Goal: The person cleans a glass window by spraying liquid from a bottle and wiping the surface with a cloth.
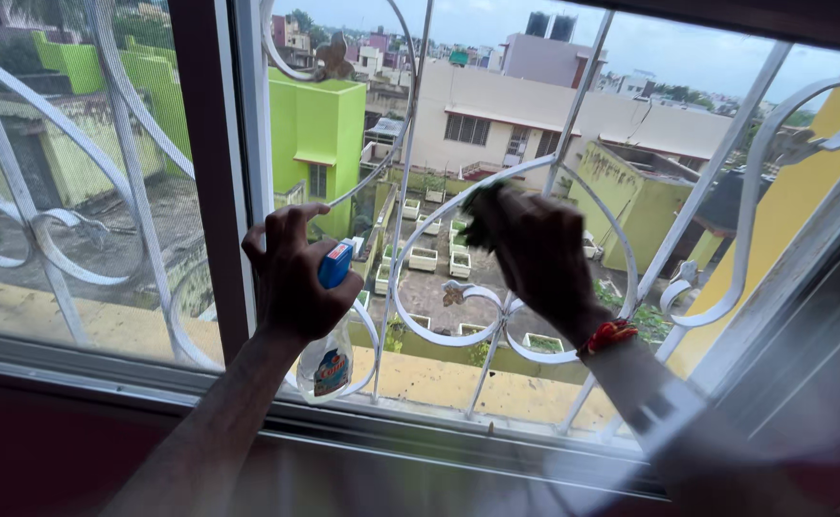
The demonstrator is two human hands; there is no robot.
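Left hand [291, 278] half hides spray bottle [328, 340]; right hand [537, 257] covers cloth [478, 213].

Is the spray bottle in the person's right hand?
No, the clear spray bottle with a blue trigger is in the left hand.

Beyond the dark window frame [211, 172] stands a lime-green building [319, 134]. To its right lies a courtyard of white planter boxes [424, 258], then a long beige building [535, 120]; a yellow wall [774, 230] stands farthest right.
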